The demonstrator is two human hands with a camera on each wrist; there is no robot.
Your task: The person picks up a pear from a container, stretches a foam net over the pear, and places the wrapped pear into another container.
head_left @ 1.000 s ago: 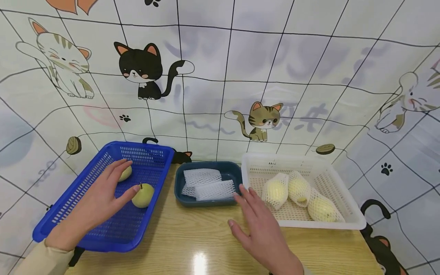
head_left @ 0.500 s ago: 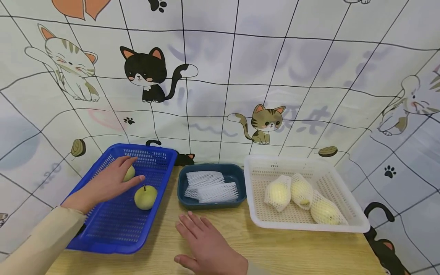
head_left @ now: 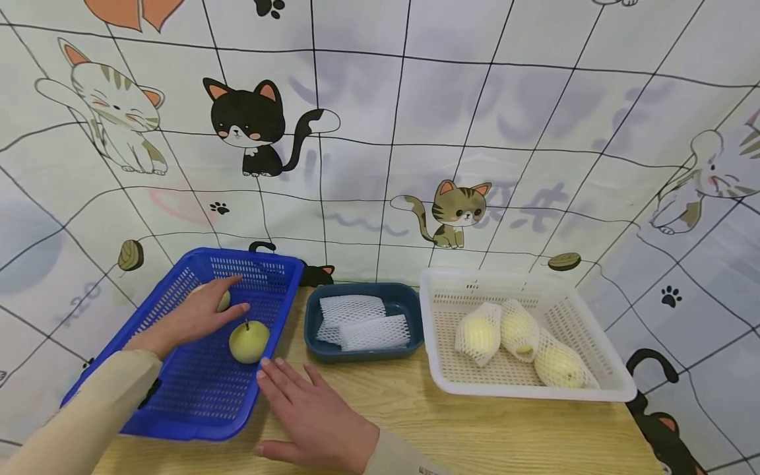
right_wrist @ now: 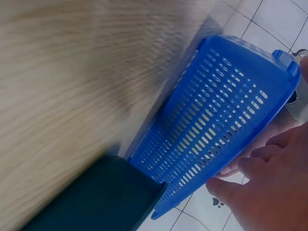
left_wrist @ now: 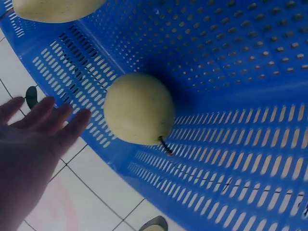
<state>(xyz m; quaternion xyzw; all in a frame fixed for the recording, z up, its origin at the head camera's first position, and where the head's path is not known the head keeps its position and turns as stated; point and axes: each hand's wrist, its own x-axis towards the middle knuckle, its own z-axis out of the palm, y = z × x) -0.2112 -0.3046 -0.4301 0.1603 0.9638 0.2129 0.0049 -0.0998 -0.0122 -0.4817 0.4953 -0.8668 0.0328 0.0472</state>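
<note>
My right grip [head_left: 317,415], fingers straight and thumb well apart from them, hangs over the front part of a pale wood-grain table [head_left: 487,439], its fingertips at the right rim of a long blue perforated plastic basket [head_left: 190,430]; whether they touch it, I cannot tell. The basket lies toward the table's left edge, tilted back toward the rear. Inside, near its right wall, rests a round yellow-green pear [head_left: 249,342] with its dark stem up. Beyond it, my left grip [head_left: 196,315], thumb and fingers parted, is poised above a second pear [head_left: 224,301], pale yellow-green and partly hidden by my hand, toward the basket's far left corner.

Farther off, along the table's back edge, a dark teal plastic tray [head_left: 368,356] with rounded corners carries flat white foam-mesh sleeves [head_left: 377,333], stacked overlapping. Just beside it, toward the back right corner, a white perforated plastic basket [head_left: 534,392] holds three pale yellow fruits in white mesh [head_left: 481,335], grouped in a slanting row. Behind everything rises a white backdrop [head_left: 356,99] printed with dark grid lines and cartoon cats.
</note>
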